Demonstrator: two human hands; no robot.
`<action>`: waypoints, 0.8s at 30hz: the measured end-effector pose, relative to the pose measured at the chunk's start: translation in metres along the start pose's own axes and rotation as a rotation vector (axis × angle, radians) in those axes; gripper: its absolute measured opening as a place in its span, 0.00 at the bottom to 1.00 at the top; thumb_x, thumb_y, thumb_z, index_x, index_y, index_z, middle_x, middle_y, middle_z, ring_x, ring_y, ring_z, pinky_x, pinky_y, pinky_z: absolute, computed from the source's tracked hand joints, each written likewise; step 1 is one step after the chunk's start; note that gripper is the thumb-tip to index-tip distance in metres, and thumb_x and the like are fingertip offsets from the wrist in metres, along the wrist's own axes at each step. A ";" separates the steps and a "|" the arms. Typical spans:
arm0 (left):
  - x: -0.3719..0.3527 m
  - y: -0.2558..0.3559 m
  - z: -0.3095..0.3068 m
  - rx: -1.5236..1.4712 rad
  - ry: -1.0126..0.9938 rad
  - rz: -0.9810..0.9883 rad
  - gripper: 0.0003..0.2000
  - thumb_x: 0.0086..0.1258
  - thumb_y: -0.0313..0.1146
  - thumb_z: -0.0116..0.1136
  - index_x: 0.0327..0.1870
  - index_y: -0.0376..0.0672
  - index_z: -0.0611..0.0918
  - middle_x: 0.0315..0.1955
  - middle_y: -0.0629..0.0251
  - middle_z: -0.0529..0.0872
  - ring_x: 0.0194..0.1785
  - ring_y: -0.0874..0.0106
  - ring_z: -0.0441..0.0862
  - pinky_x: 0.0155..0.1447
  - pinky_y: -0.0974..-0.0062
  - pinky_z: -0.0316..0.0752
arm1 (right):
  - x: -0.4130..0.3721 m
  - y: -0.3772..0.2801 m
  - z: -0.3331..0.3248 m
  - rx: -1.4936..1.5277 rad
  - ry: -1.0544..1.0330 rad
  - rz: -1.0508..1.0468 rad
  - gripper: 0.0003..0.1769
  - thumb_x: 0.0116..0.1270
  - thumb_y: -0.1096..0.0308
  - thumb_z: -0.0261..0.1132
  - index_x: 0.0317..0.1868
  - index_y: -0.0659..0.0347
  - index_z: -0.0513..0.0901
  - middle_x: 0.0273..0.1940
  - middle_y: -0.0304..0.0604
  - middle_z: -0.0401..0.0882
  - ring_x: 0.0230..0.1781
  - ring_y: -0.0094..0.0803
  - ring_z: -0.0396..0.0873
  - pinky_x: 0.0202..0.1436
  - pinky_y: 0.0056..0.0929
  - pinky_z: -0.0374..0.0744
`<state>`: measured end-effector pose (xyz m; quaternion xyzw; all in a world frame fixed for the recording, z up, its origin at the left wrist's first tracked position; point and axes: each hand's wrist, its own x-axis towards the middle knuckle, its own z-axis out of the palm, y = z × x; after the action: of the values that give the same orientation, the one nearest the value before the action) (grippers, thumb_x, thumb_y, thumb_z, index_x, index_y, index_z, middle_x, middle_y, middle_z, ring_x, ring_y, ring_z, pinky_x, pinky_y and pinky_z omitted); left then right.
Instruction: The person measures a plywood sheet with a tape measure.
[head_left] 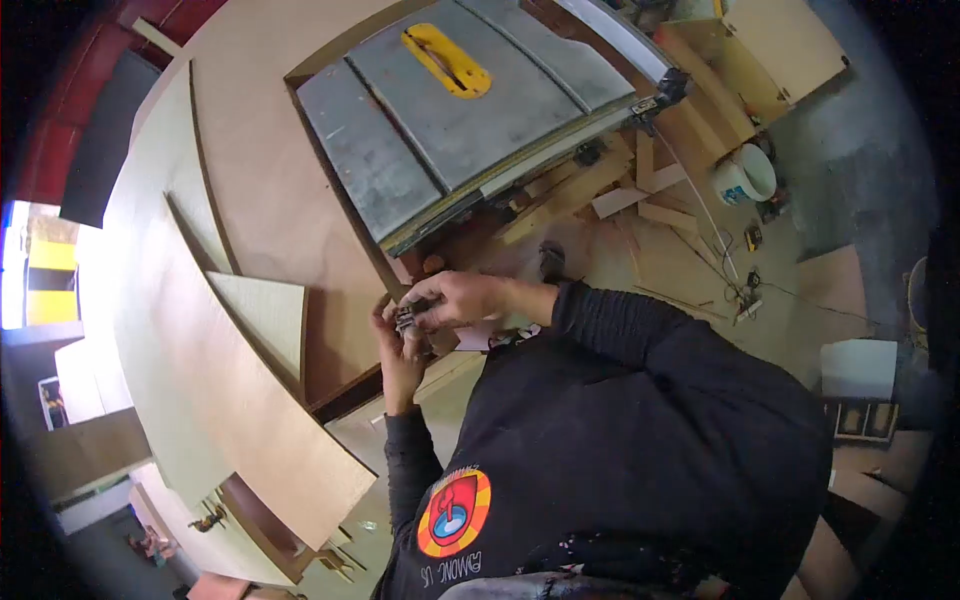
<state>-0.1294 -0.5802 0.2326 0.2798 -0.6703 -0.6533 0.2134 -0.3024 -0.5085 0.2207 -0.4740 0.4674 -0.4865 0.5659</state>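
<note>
A small dark metallic piece (405, 319) is held between both hands, near the corner of the table saw. My left hand (398, 358) comes up from below, its fingers closed around the piece's left side. From the right, my right hand (458, 299) reaches in and pinches the same piece with bent fingers. The piece's exact shape is too small to make out. Just above the hands stands the table saw (480, 120), with a grey top and a yellow blade insert (447, 62).
Large plywood sheets (250, 390) lie at the left on a wooden surface (270, 150). Wood offcuts (665, 215), a white bucket (745, 175) and cables are on the floor at the right. An open wooden cabinet (785, 50) is at the upper right.
</note>
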 end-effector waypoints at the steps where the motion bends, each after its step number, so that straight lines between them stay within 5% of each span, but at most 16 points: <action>1: 0.006 -0.001 0.003 -0.027 -0.079 0.046 0.30 0.73 0.39 0.54 0.69 0.39 0.53 0.48 0.59 0.77 0.50 0.68 0.77 0.52 0.74 0.74 | -0.003 0.001 -0.004 0.132 0.021 0.046 0.26 0.62 0.55 0.69 0.54 0.64 0.78 0.47 0.48 0.82 0.47 0.35 0.79 0.55 0.31 0.74; 3: 0.017 -0.003 0.007 0.126 -0.162 0.119 0.31 0.72 0.40 0.56 0.68 0.38 0.54 0.48 0.57 0.77 0.50 0.66 0.77 0.52 0.72 0.74 | -0.010 0.002 -0.017 0.266 0.042 0.093 0.25 0.62 0.53 0.69 0.51 0.65 0.79 0.44 0.48 0.83 0.45 0.36 0.80 0.53 0.32 0.75; 4: 0.024 0.003 0.012 0.283 -0.239 0.195 0.33 0.71 0.42 0.58 0.67 0.38 0.55 0.48 0.56 0.76 0.49 0.64 0.78 0.52 0.70 0.74 | -0.014 -0.003 -0.025 -0.075 0.052 0.158 0.24 0.62 0.53 0.69 0.47 0.66 0.80 0.41 0.48 0.82 0.42 0.36 0.79 0.50 0.32 0.75; 5: 0.026 0.018 0.014 0.560 -0.306 0.161 0.31 0.66 0.32 0.63 0.67 0.41 0.61 0.55 0.56 0.75 0.55 0.69 0.76 0.56 0.72 0.73 | -0.016 -0.006 -0.034 -0.414 0.063 0.223 0.22 0.62 0.54 0.69 0.44 0.67 0.80 0.39 0.47 0.82 0.40 0.35 0.79 0.47 0.32 0.76; 8: 0.046 0.025 0.034 0.530 -0.405 0.058 0.26 0.67 0.31 0.62 0.63 0.39 0.66 0.51 0.56 0.77 0.52 0.69 0.77 0.54 0.71 0.73 | -0.024 0.004 -0.069 -0.430 0.110 0.217 0.21 0.63 0.56 0.68 0.42 0.69 0.80 0.36 0.47 0.82 0.36 0.32 0.79 0.40 0.32 0.78; 9: 0.057 0.011 0.030 0.551 -0.365 -0.123 0.24 0.65 0.39 0.64 0.56 0.37 0.70 0.42 0.50 0.80 0.43 0.55 0.80 0.46 0.65 0.74 | -0.028 0.007 -0.088 -0.329 0.192 0.216 0.20 0.64 0.57 0.68 0.42 0.69 0.80 0.35 0.45 0.81 0.34 0.31 0.79 0.38 0.31 0.78; 10: 0.064 0.010 0.029 0.523 -0.331 -0.197 0.16 0.67 0.36 0.60 0.51 0.37 0.76 0.42 0.49 0.81 0.44 0.51 0.79 0.48 0.64 0.74 | -0.033 0.009 -0.111 -0.228 0.269 0.213 0.19 0.64 0.58 0.68 0.42 0.69 0.80 0.34 0.44 0.81 0.32 0.29 0.79 0.35 0.30 0.78; 12: 0.076 0.016 0.015 0.888 -0.365 0.118 0.13 0.70 0.36 0.54 0.49 0.37 0.78 0.40 0.49 0.82 0.46 0.50 0.79 0.49 0.62 0.74 | -0.050 -0.007 -0.166 0.219 0.452 0.175 0.13 0.64 0.62 0.68 0.41 0.63 0.80 0.31 0.39 0.78 0.27 0.24 0.75 0.29 0.26 0.75; 15: 0.098 -0.020 -0.048 0.820 -0.213 -0.174 0.11 0.72 0.36 0.50 0.48 0.42 0.80 0.41 0.50 0.82 0.45 0.50 0.81 0.48 0.61 0.75 | -0.071 0.003 -0.261 0.341 0.706 0.062 0.10 0.65 0.64 0.66 0.39 0.62 0.79 0.30 0.35 0.75 0.26 0.22 0.71 0.27 0.21 0.70; 19: 0.130 0.049 -0.035 1.142 -0.090 -0.279 0.10 0.72 0.37 0.51 0.41 0.42 0.82 0.32 0.48 0.83 0.40 0.50 0.82 0.41 0.59 0.75 | -0.112 0.002 -0.373 0.561 1.005 0.013 0.11 0.64 0.63 0.67 0.39 0.62 0.81 0.30 0.33 0.75 0.25 0.20 0.68 0.24 0.20 0.67; 21: 0.143 0.033 -0.074 1.239 -0.052 -0.229 0.10 0.70 0.36 0.52 0.37 0.39 0.81 0.30 0.49 0.82 0.37 0.51 0.81 0.39 0.59 0.75 | -0.132 0.010 -0.423 0.416 1.041 -0.013 0.07 0.67 0.66 0.63 0.37 0.61 0.79 0.26 0.32 0.71 0.23 0.19 0.69 0.25 0.22 0.68; 22: 0.154 0.013 -0.102 1.675 -0.278 -0.090 0.09 0.66 0.33 0.53 0.34 0.37 0.81 0.29 0.50 0.82 0.36 0.52 0.80 0.39 0.60 0.75 | -0.142 0.010 -0.435 0.421 1.036 -0.009 0.07 0.67 0.66 0.63 0.37 0.61 0.79 0.26 0.32 0.71 0.23 0.19 0.69 0.25 0.22 0.68; 24: 0.168 0.049 -0.074 1.285 -0.103 -0.095 0.07 0.64 0.31 0.53 0.33 0.37 0.81 0.29 0.52 0.82 0.36 0.53 0.80 0.40 0.59 0.75 | -0.160 0.003 -0.446 -0.219 1.036 0.135 0.10 0.68 0.63 0.63 0.41 0.63 0.80 0.28 0.34 0.76 0.26 0.20 0.72 0.28 0.24 0.71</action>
<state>-0.2122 -0.7470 0.2717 0.3495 -0.9241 -0.1431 -0.0584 -0.7584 -0.3858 0.1774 -0.1971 0.7629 -0.5677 0.2383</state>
